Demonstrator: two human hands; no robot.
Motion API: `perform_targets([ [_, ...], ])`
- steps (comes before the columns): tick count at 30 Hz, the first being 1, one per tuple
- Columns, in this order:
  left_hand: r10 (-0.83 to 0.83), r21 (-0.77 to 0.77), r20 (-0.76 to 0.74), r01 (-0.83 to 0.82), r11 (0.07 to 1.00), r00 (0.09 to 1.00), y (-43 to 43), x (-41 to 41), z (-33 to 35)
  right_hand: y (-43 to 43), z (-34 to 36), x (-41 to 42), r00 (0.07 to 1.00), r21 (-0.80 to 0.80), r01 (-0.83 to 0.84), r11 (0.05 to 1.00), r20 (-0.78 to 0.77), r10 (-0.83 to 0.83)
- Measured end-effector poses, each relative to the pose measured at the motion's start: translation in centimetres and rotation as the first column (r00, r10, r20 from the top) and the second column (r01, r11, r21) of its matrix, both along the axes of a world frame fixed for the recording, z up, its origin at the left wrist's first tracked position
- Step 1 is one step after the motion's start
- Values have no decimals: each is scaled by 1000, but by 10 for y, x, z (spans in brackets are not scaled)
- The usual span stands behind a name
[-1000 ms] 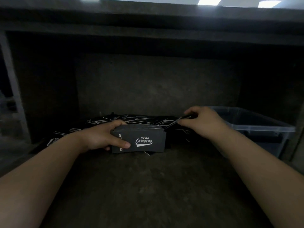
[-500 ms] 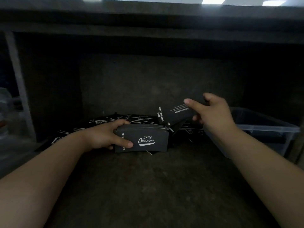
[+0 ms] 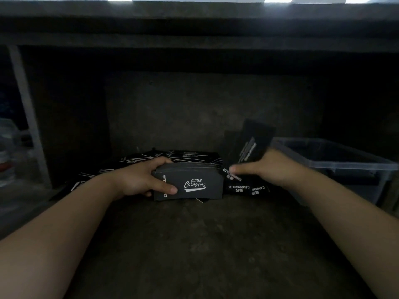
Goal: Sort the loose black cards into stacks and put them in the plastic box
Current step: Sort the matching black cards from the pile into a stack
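**Picked cards are coming down to the stack**

Your right hand [image 3: 272, 167] has dropped from where it was raised half a second ago. It now sits right of centre, just beside the stack [image 3: 194, 182]. It pinches a few picked cards [image 3: 253, 141], which stand fanned above the knuckles; blur hides how many. A second ago that hand was plucking at the loose cards [image 3: 185, 155] on the surface, so I judge the pick done and the merge next.

Your left hand [image 3: 140, 180] has not moved. Its thumb lies across the front and its fingers curl over the far edge, gripping the stack at centre frame with the logo face toward you.

Some printed cards [image 3: 239, 187] lie just right of the stack, under your right hand. I cannot tell whether they are held or resting.

Many loose cards remain behind and left of the stack, so sorting is far from finished. The plastic box [image 3: 367, 164] waits at the right edge; it is too dark to see what it holds.
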State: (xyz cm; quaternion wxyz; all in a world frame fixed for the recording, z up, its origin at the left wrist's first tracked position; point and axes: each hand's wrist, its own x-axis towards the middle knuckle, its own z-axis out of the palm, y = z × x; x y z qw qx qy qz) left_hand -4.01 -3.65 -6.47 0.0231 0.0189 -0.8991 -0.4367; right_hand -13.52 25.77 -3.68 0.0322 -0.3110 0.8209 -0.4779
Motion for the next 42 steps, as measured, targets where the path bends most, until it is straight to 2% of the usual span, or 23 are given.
perform_targets([
  [2,-3,-4,-3,3,1000,1000,0,0,1,-1,1,6,998,269,-63,961,11,63],
  [4,1,-4,0,-1,1000,1000,1,1,1,-1,1,6,998,362,-67,930,43,55],
  [6,-3,-1,-3,3,1000,1000,1,1,1,-2,2,4,996,330,-74,941,73,53],
  [10,-4,1,-1,4,1000,1000,1,-1,0,1,6,3,986,153,-122,981,134,102],
  [16,2,-5,5,-2,1000,1000,-2,-4,-2,1,6,-4,990,134,-76,988,125,60],
  [21,4,14,9,-4,1000,1000,-2,-3,-1,1,6,-4,989,102,-96,990,121,83],
  [24,0,16,14,0,1000,1000,-2,-1,-1,-1,5,-3,992,74,-109,991,69,104],
  [31,-46,104,19,44,994,999,-3,3,1,-11,1,7,992,232,-127,965,7,129],
  [35,-58,153,27,54,987,998,-3,2,-2,-15,0,9,987,170,-153,973,-25,160],
  [38,-88,126,67,80,989,994,-4,6,4,-16,-3,7,986,143,-162,976,-18,166],
  [42,-103,106,86,94,990,991,-1,10,10,-15,-9,2,984,349,-131,928,-70,166],
])
